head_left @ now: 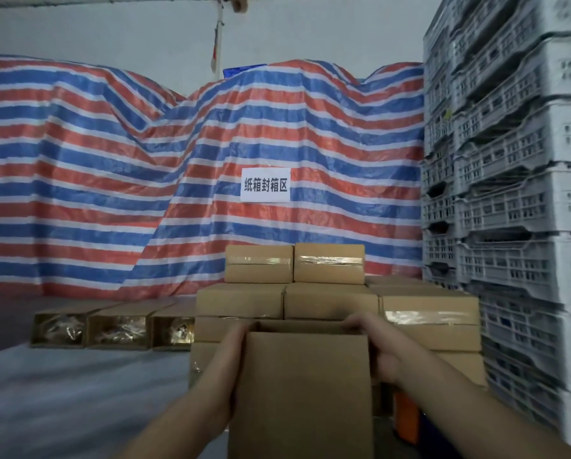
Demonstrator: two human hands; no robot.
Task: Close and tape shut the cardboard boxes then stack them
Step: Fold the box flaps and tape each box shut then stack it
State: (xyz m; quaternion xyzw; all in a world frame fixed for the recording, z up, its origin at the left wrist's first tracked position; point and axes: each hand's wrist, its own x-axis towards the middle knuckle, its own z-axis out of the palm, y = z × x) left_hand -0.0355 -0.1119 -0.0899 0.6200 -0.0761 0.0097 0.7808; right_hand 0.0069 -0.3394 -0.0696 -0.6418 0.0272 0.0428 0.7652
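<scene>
Gripping both side walls, my left hand (234,352) and right hand (381,351) clamp the plain brown cardboard box (302,389), fingers curled over its far edge. I judge it light, stiff, crushable; the sides suit holding. Its long axis runs away from me, toward the stack of taped brown cartons (330,303) just beyond.

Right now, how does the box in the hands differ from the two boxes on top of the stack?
The held box is carried between the left hand and right hand; the two top boxes rest side by side on the stack. The top boxes show shiny tape strips on the sides facing the camera; the held box's facing side shows none. Both are plain brown cardboard.
</scene>
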